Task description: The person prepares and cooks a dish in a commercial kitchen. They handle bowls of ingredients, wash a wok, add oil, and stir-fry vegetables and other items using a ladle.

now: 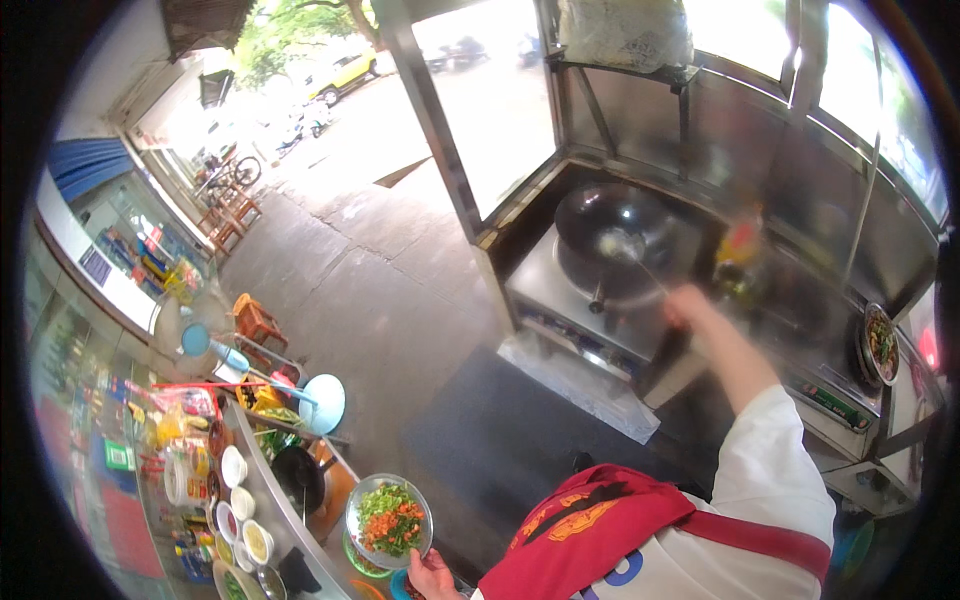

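My left hand, low in the picture, grips the rim of a round metal dish. Chopped green leaves and diced orange pieces fill the dish. My right arm reaches forward, its hand closed around the handle of a wok utensil. The utensil's head is down inside a dark round-bottomed wok, where a small pale patch shows at the bottom; blur hides what it is. The wok sits on a steel gas stove, its short handle pointing towards me.
A blurred bottle stands right of the wok. Farther right, a bowl of food rests on another stove. At left, a steel counter holds several seasoning bowls. A light-blue round lid-like object is near it. Metal panels enclose the stove's far side.
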The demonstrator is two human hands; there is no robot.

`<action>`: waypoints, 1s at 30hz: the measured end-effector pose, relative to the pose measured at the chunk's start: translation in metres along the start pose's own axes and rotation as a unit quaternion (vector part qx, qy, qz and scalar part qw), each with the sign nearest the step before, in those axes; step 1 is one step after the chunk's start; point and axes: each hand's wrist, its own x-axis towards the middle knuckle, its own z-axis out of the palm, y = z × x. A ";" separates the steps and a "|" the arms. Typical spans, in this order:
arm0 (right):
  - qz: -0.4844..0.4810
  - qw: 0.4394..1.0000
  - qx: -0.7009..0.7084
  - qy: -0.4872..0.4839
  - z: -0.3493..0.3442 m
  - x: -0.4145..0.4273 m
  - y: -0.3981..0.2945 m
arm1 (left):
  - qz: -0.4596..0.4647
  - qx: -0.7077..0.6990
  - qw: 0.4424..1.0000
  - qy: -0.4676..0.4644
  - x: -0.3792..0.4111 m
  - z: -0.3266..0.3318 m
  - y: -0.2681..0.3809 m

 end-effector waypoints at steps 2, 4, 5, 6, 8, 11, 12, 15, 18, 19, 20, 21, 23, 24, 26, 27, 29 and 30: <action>0.033 0.999 -0.038 0.008 -0.014 0.020 -0.011 | 0.003 0.044 0.999 0.026 0.003 0.041 0.000; 0.054 0.995 -0.083 0.012 -0.018 0.050 -0.016 | -0.079 -0.042 0.996 -0.024 0.030 0.048 0.000; 0.046 0.993 -0.111 0.014 -0.017 0.065 -0.020 | -0.005 0.086 0.996 -0.034 0.046 0.045 -0.013; 0.043 0.989 -0.139 0.015 -0.011 0.080 -0.020 | 0.067 0.215 0.973 -0.043 0.059 0.048 -0.022; 0.039 0.975 -0.217 0.005 0.003 0.101 -0.027 | 0.165 0.346 0.918 -0.103 0.093 0.020 -0.047; 0.001 0.952 -0.303 -0.031 0.003 0.114 -0.025 | -0.066 -0.002 0.997 -0.047 0.101 0.099 -0.032; 0.004 0.955 -0.295 -0.040 0.006 0.115 -0.030 | -0.070 0.016 0.996 -0.060 0.110 0.096 -0.031; 0.019 0.943 -0.331 -0.020 -0.008 0.106 -0.033 | -0.102 0.033 0.992 -0.070 0.108 0.161 -0.007; -0.005 0.874 -0.481 0.062 -0.019 0.098 -0.034 | -0.141 0.095 0.975 -0.145 0.152 0.193 -0.007; -0.038 0.869 -0.483 0.100 -0.016 0.093 -0.035 | -0.146 0.114 0.968 -0.168 0.165 0.209 -0.002; -0.070 0.861 -0.484 0.138 -0.012 0.084 -0.034 | -0.142 0.122 0.964 -0.189 0.175 0.227 0.001; -0.105 0.848 -0.488 0.179 -0.011 0.074 -0.038 | -0.143 0.131 0.957 -0.217 0.188 0.244 0.002; -0.109 0.865 -0.437 0.222 0.000 0.061 -0.042 | -0.144 0.155 0.941 -0.265 0.217 0.278 0.004; -0.126 0.862 -0.418 0.256 0.005 0.054 -0.037 | -0.147 0.176 0.929 -0.290 0.224 0.301 0.004; -0.051 0.906 -0.391 0.153 0.011 0.042 -0.044 | -0.154 0.205 0.903 -0.345 0.247 0.345 0.000; -0.012 0.935 -0.324 0.144 0.018 0.034 -0.048 | -0.162 0.214 0.887 -0.377 0.260 0.363 -0.004; 0.069 0.971 -0.188 0.130 0.028 0.020 -0.044 | -0.153 0.237 0.867 -0.410 0.248 0.422 -0.010; 0.090 0.971 -0.190 0.109 0.026 0.021 -0.034 | -0.152 0.249 0.858 -0.423 0.248 0.447 -0.017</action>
